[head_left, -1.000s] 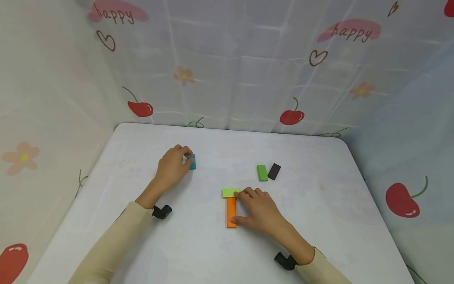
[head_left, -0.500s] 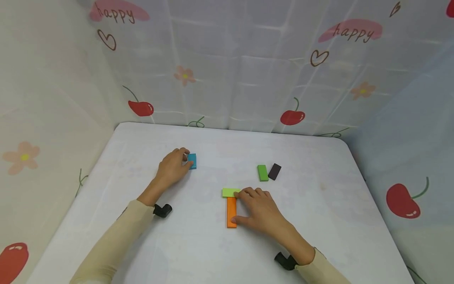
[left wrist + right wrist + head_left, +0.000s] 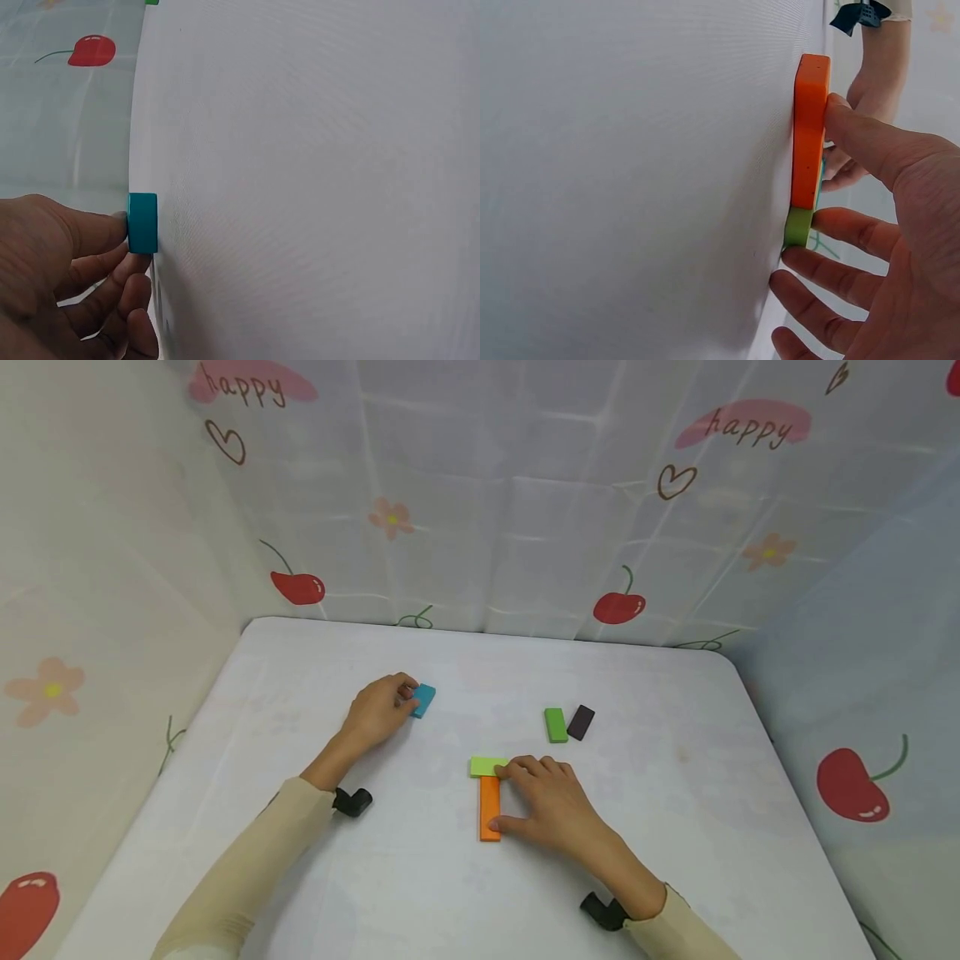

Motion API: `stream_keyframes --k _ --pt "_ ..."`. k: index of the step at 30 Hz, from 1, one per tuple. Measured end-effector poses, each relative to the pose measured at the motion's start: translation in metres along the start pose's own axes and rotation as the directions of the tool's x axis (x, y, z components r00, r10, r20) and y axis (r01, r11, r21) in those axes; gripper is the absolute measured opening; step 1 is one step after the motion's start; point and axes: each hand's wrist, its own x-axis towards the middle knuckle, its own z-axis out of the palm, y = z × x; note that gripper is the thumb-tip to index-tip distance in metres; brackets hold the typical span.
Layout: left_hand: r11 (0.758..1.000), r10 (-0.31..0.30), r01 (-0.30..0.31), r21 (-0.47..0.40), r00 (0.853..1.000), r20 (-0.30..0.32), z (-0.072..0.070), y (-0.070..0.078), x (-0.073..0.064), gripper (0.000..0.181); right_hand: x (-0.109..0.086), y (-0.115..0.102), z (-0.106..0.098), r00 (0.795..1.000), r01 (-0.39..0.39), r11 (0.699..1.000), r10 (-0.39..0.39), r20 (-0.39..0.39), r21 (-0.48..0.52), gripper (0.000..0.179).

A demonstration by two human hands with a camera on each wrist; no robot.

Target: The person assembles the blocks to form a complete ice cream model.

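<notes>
My left hand (image 3: 377, 712) pinches a small blue block (image 3: 425, 700) between thumb and fingertips, at the left of the table. In the left wrist view the blue block (image 3: 143, 223) stands out past the thumb tip, with the other fingers loosely curled below. Near the middle, a lime green block (image 3: 486, 767) lies crosswise against the far end of a longer orange block (image 3: 490, 810), forming a T. My right hand (image 3: 551, 802) rests over their right side with fingers spread. Its thumb touches the orange block (image 3: 810, 135), its index fingertip the lime one (image 3: 798, 226).
A green block (image 3: 555, 725) and a dark block (image 3: 581, 722) lie side by side, beyond the right hand. The white table (image 3: 675, 777) is bordered by a printed curtain (image 3: 487, 527) behind and at both sides.
My left hand has carried the blue block a little to the right, and the block is now turned slanting. My right hand and the T of blocks have stayed in place.
</notes>
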Motion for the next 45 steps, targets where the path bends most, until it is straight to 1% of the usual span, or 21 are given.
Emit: stream_keyframes --k 5,12,17,25,29,33,38,45 --pt "1.000 0.021 -0.021 -0.014 0.999 0.026 0.004 0.004 0.005 0.024 0.000 0.000 0.001 1.000 -0.001 1.000 0.001 -0.004 -0.003 0.074" --pt "0.999 0.022 -0.020 -0.045 0.999 0.042 0.008 0.013 0.011 0.020 -0.001 0.000 0.001 1.000 -0.004 1.000 0.004 -0.006 0.001 0.074" --pt "0.998 0.026 -0.022 -0.064 0.998 0.063 0.010 0.015 0.017 0.018 -0.001 0.000 0.001 1.000 -0.007 1.000 0.007 -0.004 0.000 0.074" --pt "0.995 0.033 -0.018 -0.100 0.989 0.143 0.010 0.020 0.027 0.017 -0.001 -0.001 0.001 1.000 -0.014 1.000 0.014 0.000 0.007 0.074" --pt "0.994 0.028 -0.010 -0.105 0.986 0.166 0.011 0.023 0.031 0.017 -0.001 -0.001 0.001 1.000 -0.013 1.000 0.013 -0.007 0.009 0.074" --pt "0.994 0.027 -0.009 -0.109 0.985 0.171 0.011 0.025 0.033 0.018 -0.001 -0.002 0.001 1.000 -0.009 1.000 0.009 -0.012 0.011 0.073" --pt "0.992 0.044 -0.023 -0.126 0.985 0.167 0.013 0.028 0.035 0.019 -0.001 -0.002 0.001 1.000 -0.011 1.000 0.011 -0.008 0.010 0.073" --pt "0.989 0.075 -0.050 -0.140 0.981 0.178 0.022 0.034 0.038 0.019 0.000 -0.002 0.001 1.000 -0.014 1.000 0.013 -0.003 -0.006 0.073"
